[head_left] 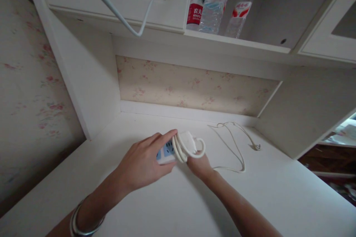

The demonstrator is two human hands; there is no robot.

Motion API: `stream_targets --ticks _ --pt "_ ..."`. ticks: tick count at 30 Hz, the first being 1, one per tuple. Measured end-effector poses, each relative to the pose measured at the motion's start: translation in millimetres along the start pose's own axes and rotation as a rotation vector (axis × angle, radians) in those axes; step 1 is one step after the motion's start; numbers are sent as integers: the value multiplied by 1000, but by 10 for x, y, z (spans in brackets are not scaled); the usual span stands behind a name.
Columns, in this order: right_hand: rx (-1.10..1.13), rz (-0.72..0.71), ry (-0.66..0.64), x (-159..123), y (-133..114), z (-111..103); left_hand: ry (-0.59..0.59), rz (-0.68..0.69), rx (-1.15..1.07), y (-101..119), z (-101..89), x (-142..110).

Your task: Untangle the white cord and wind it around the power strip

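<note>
A white power strip [166, 152] with blue socket faces is held above the white desktop. My left hand [144, 161] is closed round its left end, thumb on the near side and fingers over the far side. Several turns of white power cord [180, 149] wrap the strip's middle, and a loop curls out past its right end. My right hand [199, 163] is closed under that end at the cord; its fingertips are hidden behind the strip and coil. From beside the right wrist, loose cord runs across the desktop to a plug [257, 147].
Overhead, a white cabinet [236, 43] holds several plastic bottles [213, 11]. A pale cable [122, 18] hangs down in front of its left door. Side panels [80, 70] bound the desktop [155, 207] left and right, with floral wallpaper [180, 85] at the back.
</note>
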State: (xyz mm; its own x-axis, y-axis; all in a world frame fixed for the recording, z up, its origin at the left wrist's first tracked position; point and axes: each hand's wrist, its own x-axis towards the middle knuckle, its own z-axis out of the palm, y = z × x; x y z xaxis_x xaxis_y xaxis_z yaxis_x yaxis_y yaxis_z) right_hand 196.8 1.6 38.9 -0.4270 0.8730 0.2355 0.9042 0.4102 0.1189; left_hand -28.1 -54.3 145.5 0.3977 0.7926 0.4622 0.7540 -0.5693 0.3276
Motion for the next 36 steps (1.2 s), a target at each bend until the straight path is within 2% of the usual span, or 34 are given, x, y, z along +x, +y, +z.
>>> stream_targets --ticks 2,5,8,11,14,17,19,21,24,27,30,33,36 --pt "-28 -7 34 -129 -28 21 78 -37 120 -119 30 73" --pt "-46 -58 110 -314 -77 -47 127 -143 314 -270 149 178" --pt "-65 -140 170 -440 -105 -254 101 -204 444 -353 338 246" --pt "-146 -261 225 -459 -53 -546 49 -202 499 -370 554 265" --pt "-253 -419 298 -363 101 -835 -31 -139 482 -335 736 250" --pt "-323 -533 354 -184 313 -1074 -158 -27 401 -242 826 205" --pt "-357 -545 389 -40 455 -1190 -298 89 309 -141 827 147" --pt "-383 -497 434 110 580 -1247 -440 211 201 -13 793 66" --pt "-375 -372 460 311 706 -1168 -499 283 31 191 686 -57" --pt "-283 -207 427 426 715 -913 -455 244 -98 343 512 -128" --pt "-165 -70 350 434 586 -613 -443 226 -158 423 312 -152" --pt "-83 -36 227 367 393 -368 -440 199 -169 442 185 -175" --pt "-48 -56 130 261 260 -178 -373 100 -172 406 166 -204"
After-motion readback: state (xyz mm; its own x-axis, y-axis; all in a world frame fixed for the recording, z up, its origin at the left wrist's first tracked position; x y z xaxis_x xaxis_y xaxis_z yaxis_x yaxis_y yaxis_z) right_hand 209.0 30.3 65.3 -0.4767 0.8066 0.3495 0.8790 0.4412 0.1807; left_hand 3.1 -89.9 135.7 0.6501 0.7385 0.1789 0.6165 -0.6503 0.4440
